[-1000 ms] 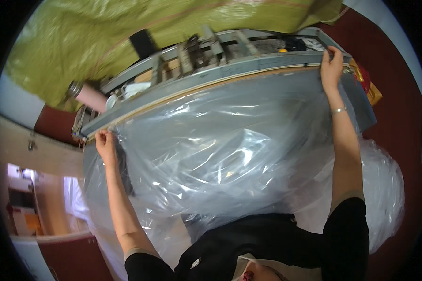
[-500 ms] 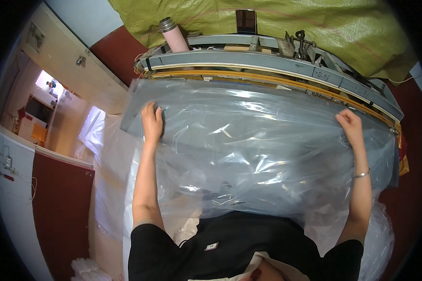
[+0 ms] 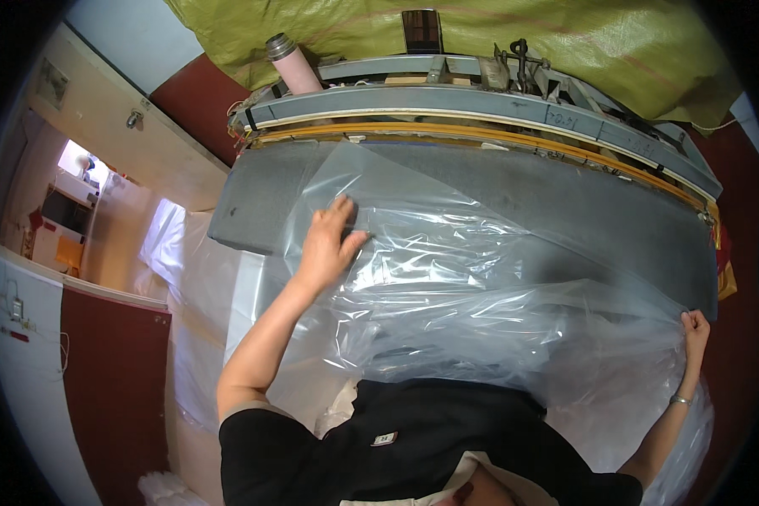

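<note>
A large clear plastic sheet [image 3: 447,261] lies over the front of a grey padded bench top [image 3: 582,198], its far edge running slantwise down to the right. My left hand [image 3: 327,249] rests on the sheet's left part, fingers stretched out and thumb apart. At the bench's right front corner, my right hand [image 3: 694,333] pinches the sheet's edge between closed fingers. The near part of the sheet falls in folds toward my body and down on the right.
Behind the bench top runs a grey metal frame [image 3: 396,105] with an orange strip [image 3: 447,129] along it. On the frame stand a pink thermos [image 3: 297,69] and a metal clamp [image 3: 521,67]. Yellow-green woven cloth [image 3: 565,34] hangs behind. A door [image 3: 118,126] stands at the left.
My right hand has moved right and toward me, drawing the sheet's far edge back and baring the grey top. My left hand has shifted right and slightly nearer, its fingers spread.
</note>
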The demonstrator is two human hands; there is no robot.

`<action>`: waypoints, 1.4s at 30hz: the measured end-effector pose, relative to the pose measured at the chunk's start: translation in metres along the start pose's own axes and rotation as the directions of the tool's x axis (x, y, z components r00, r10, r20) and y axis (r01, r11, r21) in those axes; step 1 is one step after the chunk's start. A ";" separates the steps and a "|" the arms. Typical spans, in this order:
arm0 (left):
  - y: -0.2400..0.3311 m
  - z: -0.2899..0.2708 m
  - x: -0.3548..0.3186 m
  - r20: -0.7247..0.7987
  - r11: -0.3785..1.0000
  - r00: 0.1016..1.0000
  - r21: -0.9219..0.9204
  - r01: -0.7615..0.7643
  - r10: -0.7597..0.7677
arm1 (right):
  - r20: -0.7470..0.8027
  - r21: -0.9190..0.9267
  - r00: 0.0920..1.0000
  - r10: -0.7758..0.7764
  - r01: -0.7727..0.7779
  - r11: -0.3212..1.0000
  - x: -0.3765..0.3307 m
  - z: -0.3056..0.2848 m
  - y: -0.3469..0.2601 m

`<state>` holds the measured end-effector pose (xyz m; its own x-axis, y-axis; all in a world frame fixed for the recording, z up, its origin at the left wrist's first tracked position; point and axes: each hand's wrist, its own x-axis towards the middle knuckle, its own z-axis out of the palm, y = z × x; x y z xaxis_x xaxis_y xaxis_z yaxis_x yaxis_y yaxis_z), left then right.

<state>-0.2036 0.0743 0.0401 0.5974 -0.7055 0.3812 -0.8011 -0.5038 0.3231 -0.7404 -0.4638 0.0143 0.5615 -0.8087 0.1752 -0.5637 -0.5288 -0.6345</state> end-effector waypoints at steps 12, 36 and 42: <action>0.005 -0.011 0.027 0.057 0.903 0.996 0.422 -0.083 0.065 | -0.069 0.056 0.997 0.019 -0.015 0.998 -0.001 -0.006 0.047; 0.013 0.041 0.052 0.344 0.944 0.893 0.050 -0.326 0.290 | -0.013 -0.051 0.990 0.139 -0.140 0.989 -0.072 -0.045 0.132; 0.024 0.044 0.060 0.323 0.955 0.909 0.045 -0.293 0.263 | -0.070 -0.007 0.973 0.220 -0.221 0.975 -0.089 -0.049 0.128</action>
<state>-0.1887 -0.0023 0.0322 0.3205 -0.9350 0.1520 -0.9417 -0.2972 0.1578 -0.8917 -0.4724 -0.0458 0.3801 -0.9212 0.0836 -0.6779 -0.3389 -0.6524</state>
